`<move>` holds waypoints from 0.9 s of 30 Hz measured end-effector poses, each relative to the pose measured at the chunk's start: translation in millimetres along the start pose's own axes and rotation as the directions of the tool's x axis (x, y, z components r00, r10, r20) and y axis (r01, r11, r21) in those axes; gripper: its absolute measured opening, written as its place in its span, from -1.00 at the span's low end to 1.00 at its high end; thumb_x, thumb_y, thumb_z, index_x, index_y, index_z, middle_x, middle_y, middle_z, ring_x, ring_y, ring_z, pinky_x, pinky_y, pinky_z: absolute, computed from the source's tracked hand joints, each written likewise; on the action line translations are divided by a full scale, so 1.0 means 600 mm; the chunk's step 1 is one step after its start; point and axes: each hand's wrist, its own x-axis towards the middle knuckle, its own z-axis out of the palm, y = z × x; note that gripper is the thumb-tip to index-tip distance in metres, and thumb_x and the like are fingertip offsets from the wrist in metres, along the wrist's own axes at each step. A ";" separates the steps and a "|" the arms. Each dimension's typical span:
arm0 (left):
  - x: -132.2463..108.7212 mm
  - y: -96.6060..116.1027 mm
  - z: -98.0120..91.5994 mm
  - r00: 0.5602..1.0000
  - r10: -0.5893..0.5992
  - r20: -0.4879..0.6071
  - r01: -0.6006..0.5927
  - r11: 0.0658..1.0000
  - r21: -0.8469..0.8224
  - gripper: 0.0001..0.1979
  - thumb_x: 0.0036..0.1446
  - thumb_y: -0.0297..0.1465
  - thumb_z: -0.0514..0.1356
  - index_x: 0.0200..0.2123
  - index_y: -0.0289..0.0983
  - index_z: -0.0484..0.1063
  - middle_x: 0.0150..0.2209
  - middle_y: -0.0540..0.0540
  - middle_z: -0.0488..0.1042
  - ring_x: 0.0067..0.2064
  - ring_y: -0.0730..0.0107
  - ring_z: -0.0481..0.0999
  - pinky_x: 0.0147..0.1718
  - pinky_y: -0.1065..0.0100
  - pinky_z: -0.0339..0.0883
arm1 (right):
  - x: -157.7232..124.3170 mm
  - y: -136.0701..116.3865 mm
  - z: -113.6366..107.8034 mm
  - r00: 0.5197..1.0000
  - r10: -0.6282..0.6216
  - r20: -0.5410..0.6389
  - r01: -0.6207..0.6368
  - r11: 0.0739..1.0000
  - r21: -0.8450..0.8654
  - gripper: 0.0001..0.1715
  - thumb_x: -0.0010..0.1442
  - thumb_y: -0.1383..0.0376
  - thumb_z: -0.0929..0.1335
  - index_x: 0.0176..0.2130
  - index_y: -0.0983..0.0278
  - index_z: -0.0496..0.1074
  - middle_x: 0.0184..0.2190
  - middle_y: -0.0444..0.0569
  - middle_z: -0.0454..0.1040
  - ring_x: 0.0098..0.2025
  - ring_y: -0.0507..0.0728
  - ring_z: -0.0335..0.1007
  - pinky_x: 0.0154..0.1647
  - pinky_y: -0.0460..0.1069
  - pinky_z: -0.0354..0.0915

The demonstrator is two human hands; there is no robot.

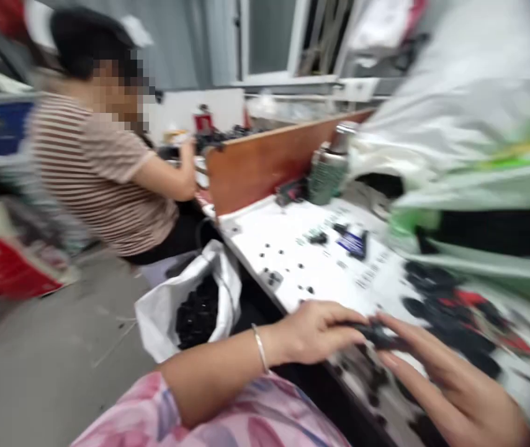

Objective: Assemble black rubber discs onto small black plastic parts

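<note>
Between both hands, over the front edge of the white table [251,233], is a small black part [379,334], blurred, its exact kind unclear. My left hand [318,332], with a bangle at the wrist, pinches its left end between thumb and fingers. On the other end my right hand [437,372] closes its thumb and fingertips. Dark flat pieces [451,310] lie beyond my right hand, with some red among them. Small black bits [272,276] are scattered on the tabletop past my left hand.
A white sack [162,310] of black pieces stands left of the table. A brown board [265,164] divides the table from a seated co-worker [102,167] in a striped top. A greenish jar [324,177] and a large plastic bag [470,124] stand at the back and right.
</note>
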 end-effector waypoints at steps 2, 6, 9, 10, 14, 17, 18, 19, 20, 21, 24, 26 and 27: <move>0.016 -0.016 0.025 0.997 -0.068 0.018 0.071 0.968 -0.240 -0.54 0.00 -0.15 0.28 -0.13 -0.38 0.44 -0.32 -0.11 0.48 -0.40 0.48 0.43 -0.34 0.41 0.34 | -0.029 0.000 -0.024 0.992 0.116 0.043 -0.117 0.993 0.015 -0.58 0.23 0.11 0.31 0.06 0.17 0.35 -0.05 -0.01 0.48 -0.16 0.15 0.48 -0.17 -0.02 0.45; 0.020 -0.021 0.037 0.983 -0.178 0.041 0.179 0.890 -0.419 -0.47 -0.22 -0.12 0.40 -0.28 -0.41 0.44 -0.45 -0.03 0.44 -0.54 0.60 0.36 -0.49 0.49 0.26 | -0.035 0.003 -0.032 0.988 0.155 0.025 -0.157 0.983 0.090 -0.58 0.22 0.21 0.34 0.07 0.20 0.35 -0.04 0.01 0.48 -0.14 0.14 0.49 -0.14 -0.04 0.44; 0.017 -0.020 0.032 0.977 -0.198 0.079 0.213 0.883 -0.419 -0.52 -0.17 -0.14 0.39 -0.30 -0.41 0.43 -0.49 -0.02 0.44 -0.57 0.63 0.36 -0.53 0.53 0.24 | -0.033 0.006 -0.033 1.000 0.006 0.022 -0.007 0.998 0.061 -0.57 0.21 0.32 0.34 0.08 0.17 0.35 -0.02 -0.01 0.47 -0.02 0.13 0.42 0.03 -0.02 0.35; 0.017 -0.021 0.030 0.971 -0.209 0.116 0.239 0.872 -0.427 -0.53 -0.15 -0.15 0.38 -0.29 -0.41 0.43 -0.50 -0.02 0.45 -0.58 0.63 0.37 -0.54 0.54 0.23 | -0.033 0.007 -0.036 0.999 -0.040 0.036 0.038 0.998 0.057 -0.54 0.21 0.36 0.34 0.10 0.15 0.33 -0.01 -0.03 0.46 0.01 0.12 0.39 0.06 -0.02 0.32; 0.020 -0.031 0.024 0.915 -0.241 0.323 0.382 0.771 -0.509 -0.55 -0.12 -0.15 0.37 -0.29 -0.38 0.39 -0.51 -0.04 0.47 -0.61 0.59 0.39 -0.51 0.47 0.33 | -0.038 0.004 -0.048 0.993 -0.061 0.099 0.052 0.994 0.091 -0.51 0.21 0.35 0.34 0.13 0.11 0.30 0.00 -0.06 0.45 0.03 0.08 0.38 0.06 -0.08 0.30; 0.021 -0.030 0.028 0.911 -0.245 0.332 0.392 0.764 -0.513 -0.54 -0.11 -0.13 0.36 -0.31 -0.38 0.37 -0.51 -0.04 0.46 -0.61 0.59 0.38 -0.51 0.46 0.33 | -0.041 -0.001 -0.051 0.996 0.036 0.084 -0.043 0.995 0.087 -0.56 0.22 0.29 0.34 0.10 0.15 0.34 -0.01 -0.04 0.46 -0.01 0.10 0.41 0.01 -0.08 0.35; 0.020 -0.027 0.031 0.922 -0.248 0.298 0.370 0.792 -0.486 -0.55 -0.10 -0.14 0.36 -0.30 -0.38 0.37 -0.51 -0.03 0.45 -0.60 0.60 0.37 -0.52 0.48 0.31 | -0.041 -0.003 -0.051 0.996 0.059 0.070 -0.064 0.995 0.078 -0.58 0.23 0.28 0.34 0.09 0.16 0.35 -0.02 -0.02 0.47 -0.02 0.12 0.42 -0.01 -0.07 0.37; 0.018 -0.022 0.034 0.935 -0.247 0.256 0.341 0.824 -0.452 -0.56 -0.09 -0.15 0.35 -0.30 -0.38 0.37 -0.50 -0.03 0.44 -0.59 0.61 0.36 -0.53 0.50 0.28 | -0.042 -0.006 -0.049 0.996 0.072 0.056 -0.076 0.995 0.069 -0.59 0.23 0.27 0.33 0.09 0.16 0.36 -0.03 -0.01 0.47 -0.02 0.13 0.42 -0.03 -0.05 0.39; 0.016 -0.018 0.036 0.946 -0.242 0.215 0.313 0.857 -0.410 -0.58 -0.07 -0.17 0.34 -0.28 -0.38 0.37 -0.48 -0.03 0.44 -0.57 0.61 0.36 -0.52 0.50 0.26 | -0.042 -0.009 -0.048 0.996 0.075 0.042 -0.077 0.995 0.057 -0.59 0.24 0.28 0.32 0.09 0.16 0.36 -0.03 0.00 0.47 -0.02 0.15 0.42 -0.04 -0.04 0.40; 0.013 -0.013 0.038 0.956 -0.233 0.178 0.284 0.890 -0.357 -0.61 -0.04 -0.20 0.32 -0.27 -0.38 0.37 -0.45 -0.04 0.43 -0.54 0.60 0.36 -0.51 0.50 0.26 | -0.043 -0.012 -0.047 0.997 0.069 0.030 -0.070 0.997 0.045 -0.58 0.24 0.29 0.32 0.09 0.16 0.36 -0.03 0.01 0.46 -0.01 0.15 0.42 -0.05 -0.04 0.40; 0.003 -0.006 0.039 0.990 -0.119 0.081 0.128 0.986 -0.107 -0.74 0.06 -0.31 0.24 -0.23 -0.36 0.39 -0.37 -0.08 0.45 -0.41 0.50 0.40 -0.40 0.44 0.29 | -0.042 -0.023 -0.044 0.999 0.051 0.013 -0.051 0.998 0.031 -0.57 0.23 0.31 0.33 0.10 0.14 0.36 -0.03 0.00 0.46 -0.02 0.14 0.42 -0.07 -0.06 0.41; -0.002 -0.007 0.037 0.996 0.069 0.054 -0.076 0.988 0.136 -0.81 0.12 -0.38 0.17 -0.21 -0.36 0.40 -0.32 -0.13 0.47 -0.31 0.40 0.43 -0.29 0.37 0.31 | -0.042 -0.027 -0.042 0.995 0.101 0.014 -0.102 0.993 0.059 -0.61 0.23 0.27 0.33 0.07 0.15 0.39 -0.05 -0.01 0.48 -0.05 0.15 0.45 -0.11 -0.06 0.44; -0.004 -0.009 0.035 0.983 0.173 0.067 -0.185 0.953 0.240 -0.82 0.14 -0.40 0.13 -0.20 -0.37 0.40 -0.30 -0.17 0.47 -0.28 0.36 0.44 -0.25 0.34 0.32 | -0.042 -0.028 -0.041 0.989 0.146 0.026 -0.147 0.985 0.085 -0.63 0.22 0.25 0.34 0.04 0.16 0.41 -0.07 -0.01 0.49 -0.08 0.15 0.47 -0.13 -0.06 0.45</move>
